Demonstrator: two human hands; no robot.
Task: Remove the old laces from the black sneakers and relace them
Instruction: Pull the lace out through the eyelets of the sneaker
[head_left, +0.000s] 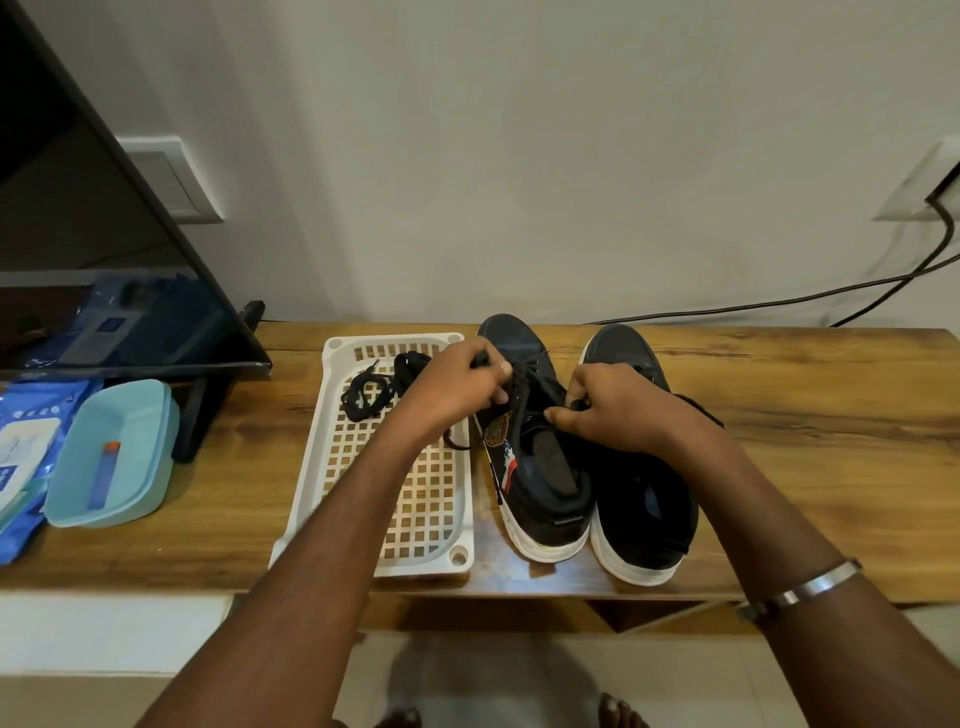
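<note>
Counter (779, 395): wood-grain finish, brown, with a slight sheen near its front edge. Tray (332, 447), just left of the left-hand fingers (493, 387): white plastic, perforated grid, smooth and matt. Spare laces (374, 389) in it: black woven cord, matt. Left sneaker (540, 499), under the fingers: black matt cloth upper, white rubber-like sole, scuffed. Right sneaker (644, 519): same finish. Lace (522, 402) pinched in the fingers: black cord. Box (111, 457), well left: pale blue plastic, smooth. Bangle (810, 587) behind the right-hand fingers (566, 413): polished metal. Wall (519, 156): matt paint.
</note>
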